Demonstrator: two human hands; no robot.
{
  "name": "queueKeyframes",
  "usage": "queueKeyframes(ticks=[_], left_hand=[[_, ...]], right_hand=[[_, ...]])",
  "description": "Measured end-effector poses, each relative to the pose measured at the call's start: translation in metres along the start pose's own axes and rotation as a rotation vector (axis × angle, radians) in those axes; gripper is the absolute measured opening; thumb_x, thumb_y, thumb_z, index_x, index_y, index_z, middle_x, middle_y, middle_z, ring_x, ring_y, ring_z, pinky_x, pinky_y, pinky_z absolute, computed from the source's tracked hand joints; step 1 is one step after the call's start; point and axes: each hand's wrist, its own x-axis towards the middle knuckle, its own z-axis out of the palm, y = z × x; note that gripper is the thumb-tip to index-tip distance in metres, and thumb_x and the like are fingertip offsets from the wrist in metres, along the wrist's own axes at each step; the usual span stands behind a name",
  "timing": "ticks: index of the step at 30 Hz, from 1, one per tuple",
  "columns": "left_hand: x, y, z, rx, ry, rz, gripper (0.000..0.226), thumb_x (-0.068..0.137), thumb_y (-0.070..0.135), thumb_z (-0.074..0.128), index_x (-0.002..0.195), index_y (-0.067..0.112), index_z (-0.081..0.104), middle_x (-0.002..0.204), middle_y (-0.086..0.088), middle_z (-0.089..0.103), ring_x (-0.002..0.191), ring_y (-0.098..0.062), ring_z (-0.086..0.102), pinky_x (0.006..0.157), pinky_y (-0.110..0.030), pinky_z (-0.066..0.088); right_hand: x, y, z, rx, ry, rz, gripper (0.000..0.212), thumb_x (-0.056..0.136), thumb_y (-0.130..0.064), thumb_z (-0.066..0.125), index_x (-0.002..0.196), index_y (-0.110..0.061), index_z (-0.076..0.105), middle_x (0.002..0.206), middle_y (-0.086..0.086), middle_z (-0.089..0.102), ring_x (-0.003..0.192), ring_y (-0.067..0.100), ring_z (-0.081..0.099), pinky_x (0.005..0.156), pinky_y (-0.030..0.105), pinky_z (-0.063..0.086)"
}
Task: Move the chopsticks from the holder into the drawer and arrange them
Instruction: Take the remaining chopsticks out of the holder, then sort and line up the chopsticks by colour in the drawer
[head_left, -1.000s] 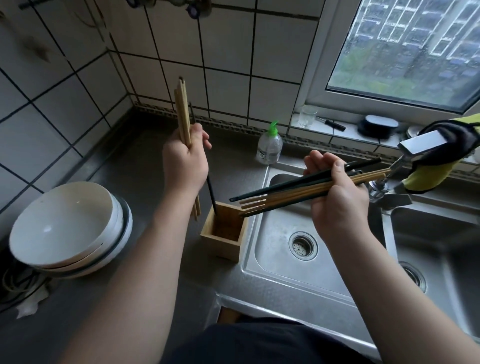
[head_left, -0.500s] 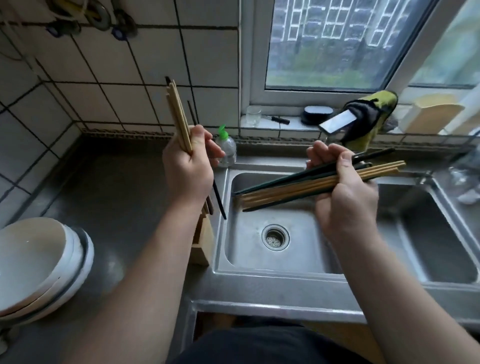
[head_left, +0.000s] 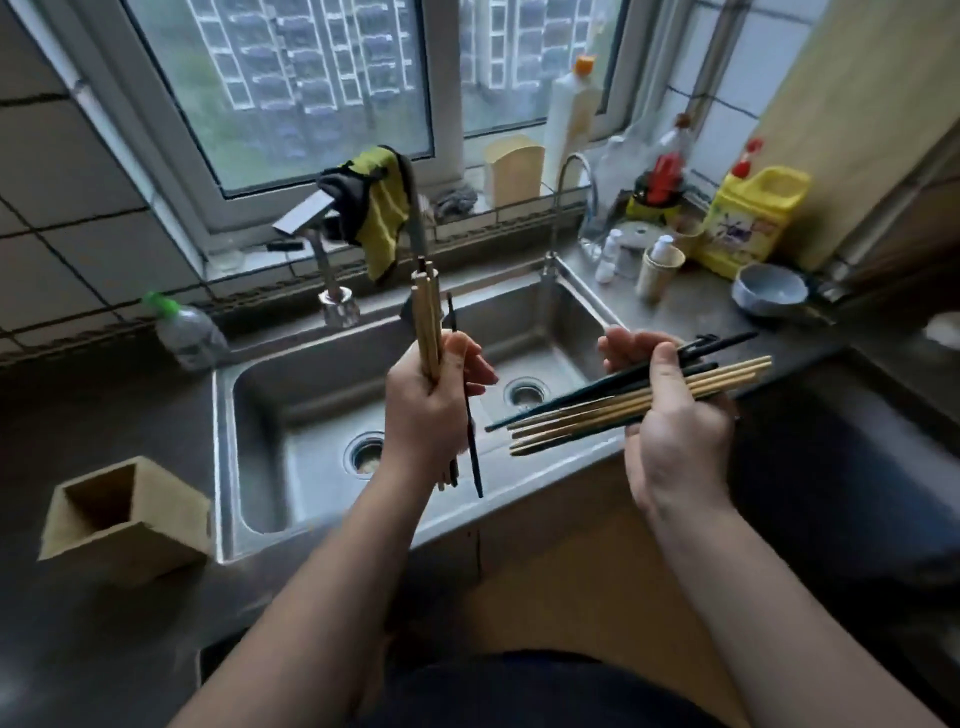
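Both hands have swung right, leaving the square wooden holder (head_left: 145, 540) empty on the grey tabletop (head_left: 104, 415). Left hand (head_left: 436, 410) grips upright bamboo-and-black chopsticks (head_left: 428, 322), right hand (head_left: 670, 421) clutches a level bundle (head_left: 576, 413); one loosely pinched thin black chopstick (head_left: 470, 441) could slip into the steel sink (head_left: 291, 374).

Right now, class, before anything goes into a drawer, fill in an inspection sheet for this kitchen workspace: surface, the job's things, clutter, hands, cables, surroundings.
Surface: dark counter around a steel double sink.
Job's things: wooden holder on the counter left of the sink, no chopsticks showing in it; drawer not in view.
Clutter: green-capped bottle, yellow jug, grey bowl, cloth hung behind the sink.
Hands: left hand grips upright chopsticks; right hand holds near-level chopsticks.
Cables: nothing seen.
Surroundings: tiled wall, window behind the sink.
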Motion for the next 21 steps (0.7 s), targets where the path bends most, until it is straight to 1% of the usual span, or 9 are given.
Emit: queueKeyframes(ticks=[2,5,8,10,12,15,16,19,21], left_hand=[[-0.027,-0.002,0.047,-0.018,-0.085,-0.038,0.021,0.102,0.02,0.048,0.088,0.014,0.061,0.071,-0.005,0.069,0.068,-0.024,0.07,0.063,-0.032,0.057],[-0.071,-0.004,0.113,-0.04,-0.215,-0.085,0.024,0.101,0.029,0.049,0.087,0.015,0.063,0.069,-0.002,0.07,0.068,-0.024,0.071,0.062,-0.033,0.057],[-0.115,-0.005,0.173,0.002,-0.358,-0.056,0.031,0.1,0.036,0.048,0.083,0.017,0.065,0.07,0.001,0.071,0.067,-0.02,0.069,0.064,-0.035,0.056],[-0.142,-0.002,0.209,0.038,-0.453,-0.036,0.038,0.101,0.041,0.045,0.081,0.015,0.066,0.071,0.003,0.07,0.067,-0.014,0.067,0.064,-0.034,0.055],[-0.166,0.004,0.245,0.037,-0.549,-0.023,0.038,0.102,0.04,0.045,0.08,0.016,0.065,0.07,0.004,0.068,0.066,-0.01,0.065,0.063,-0.031,0.054],[-0.198,0.016,0.297,-0.02,-0.69,-0.039,0.031,0.102,0.032,0.047,0.082,0.015,0.064,0.072,0.004,0.066,0.069,-0.008,0.064,0.063,-0.02,0.05],[-0.209,0.02,0.314,-0.048,-0.735,-0.065,0.028,0.101,0.031,0.049,0.083,0.017,0.064,0.074,0.003,0.066,0.071,-0.009,0.065,0.065,-0.022,0.052],[-0.24,0.027,0.367,-0.093,-0.875,-0.164,0.022,0.1,0.032,0.051,0.084,0.027,0.066,0.081,0.0,0.069,0.079,-0.016,0.069,0.073,-0.037,0.058],[-0.259,0.029,0.402,-0.103,-0.961,-0.195,0.023,0.1,0.034,0.051,0.083,0.031,0.066,0.082,0.001,0.069,0.08,-0.018,0.069,0.075,-0.041,0.058]], right_hand=[[-0.003,-0.016,-0.049,-0.009,0.072,-0.046,0.028,0.099,-0.012,0.045,0.081,-0.013,0.067,0.086,0.008,0.075,0.087,0.023,0.072,0.083,0.029,0.055],[-0.01,-0.039,-0.126,-0.06,0.156,-0.121,0.03,0.098,-0.012,0.045,0.08,-0.016,0.068,0.089,0.01,0.074,0.087,0.024,0.071,0.084,0.032,0.055],[-0.02,-0.063,-0.2,-0.122,0.247,-0.163,0.032,0.098,-0.011,0.042,0.08,-0.018,0.069,0.094,0.014,0.073,0.092,0.028,0.07,0.089,0.035,0.054],[-0.026,-0.081,-0.244,-0.121,0.327,-0.187,0.03,0.099,-0.01,0.041,0.083,-0.014,0.066,0.094,0.014,0.073,0.091,0.026,0.07,0.087,0.033,0.054],[-0.033,-0.098,-0.286,-0.127,0.419,-0.223,0.028,0.099,-0.008,0.04,0.086,-0.011,0.064,0.092,0.013,0.073,0.089,0.025,0.07,0.085,0.03,0.054],[-0.047,-0.122,-0.341,-0.137,0.544,-0.277,0.025,0.099,-0.009,0.04,0.089,-0.008,0.063,0.093,0.015,0.073,0.089,0.026,0.07,0.084,0.031,0.055],[-0.052,-0.129,-0.358,-0.141,0.581,-0.293,0.025,0.099,-0.011,0.041,0.089,-0.009,0.063,0.093,0.014,0.073,0.091,0.026,0.071,0.086,0.031,0.055],[-0.067,-0.148,-0.408,-0.186,0.69,-0.331,0.023,0.096,-0.02,0.044,0.091,-0.011,0.065,0.094,0.009,0.075,0.096,0.025,0.071,0.088,0.031,0.055],[-0.074,-0.16,-0.442,-0.222,0.779,-0.352,0.024,0.093,-0.026,0.047,0.088,-0.018,0.069,0.096,0.008,0.076,0.097,0.024,0.071,0.088,0.033,0.055]])
